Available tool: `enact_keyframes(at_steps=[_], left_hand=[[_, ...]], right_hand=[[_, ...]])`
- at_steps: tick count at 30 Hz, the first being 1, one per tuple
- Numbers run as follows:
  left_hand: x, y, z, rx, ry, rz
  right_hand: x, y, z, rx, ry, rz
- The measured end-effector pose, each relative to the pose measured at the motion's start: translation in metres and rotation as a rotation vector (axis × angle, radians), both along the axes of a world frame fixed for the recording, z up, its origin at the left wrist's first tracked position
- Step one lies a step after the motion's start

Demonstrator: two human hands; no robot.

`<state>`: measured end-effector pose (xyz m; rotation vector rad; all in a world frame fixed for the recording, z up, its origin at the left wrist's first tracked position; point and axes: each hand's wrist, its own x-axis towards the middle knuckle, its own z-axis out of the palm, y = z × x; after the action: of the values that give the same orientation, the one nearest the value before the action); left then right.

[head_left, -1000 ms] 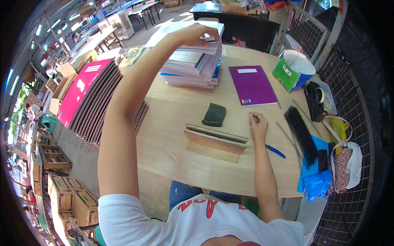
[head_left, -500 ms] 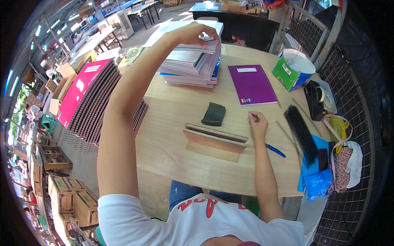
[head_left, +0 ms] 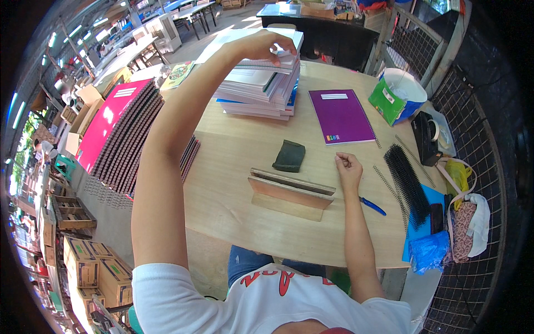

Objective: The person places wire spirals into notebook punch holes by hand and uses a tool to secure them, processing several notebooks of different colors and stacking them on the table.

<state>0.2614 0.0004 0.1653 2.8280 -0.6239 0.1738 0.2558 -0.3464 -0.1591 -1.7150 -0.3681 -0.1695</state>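
Note:
My left hand (head_left: 272,45) reaches over the tall stack of white paper blocks (head_left: 258,92) at the far middle of the table. Its fingers bend round the edge of the top paper block, with the thumb lower down. Resting on the tabletop, my right hand (head_left: 349,166) has its fingers curled in, and I see nothing in it. Beside its wrist is a blue pen-like tool (head_left: 372,206). Left of that hand stand a slotted wooden stand (head_left: 292,192) and a dark green pad (head_left: 289,156). Beyond it lies a purple spiral notebook (head_left: 342,118).
Pink spiral notebooks (head_left: 119,119) form a big pile at the left. Black spiral coils (head_left: 406,183) lie at the right, near a blue plastic bag (head_left: 428,250). A green and white container (head_left: 397,94) and a black tape dispenser (head_left: 427,136) stand at the far right.

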Motion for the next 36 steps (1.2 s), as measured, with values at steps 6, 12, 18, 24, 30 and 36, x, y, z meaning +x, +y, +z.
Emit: enact_keyframes(at_steps=[6, 12, 18, 24, 30, 36], left_hand=[[0.003, 0.002, -0.002, 0.035, -0.024, -0.011], [0.006, 0.007, -0.001, -0.055, -0.004, -0.05], [0.004, -0.007, -0.023, 0.03, -0.176, 0.133], [-0.014, 0.033, -0.016, -0.055, -0.49, 0.234], [-0.054, 0.027, -0.023, 0.011, -0.686, 0.217], [-0.113, 0.012, -0.072, -0.22, -0.66, 0.443]], right_hand=[[-0.002, 0.0, 0.003, -0.012, -0.025, 0.008], [0.0, -0.001, 0.001, 0.007, -0.013, 0.01], [-0.006, -0.012, 0.07, 0.076, -0.278, -0.083], [0.015, 0.083, 0.259, 0.27, 0.325, 0.603], [0.096, 0.218, 0.311, 0.244, 0.622, 0.792], [0.097, 0.224, 0.282, 0.393, 0.027, 0.736]])
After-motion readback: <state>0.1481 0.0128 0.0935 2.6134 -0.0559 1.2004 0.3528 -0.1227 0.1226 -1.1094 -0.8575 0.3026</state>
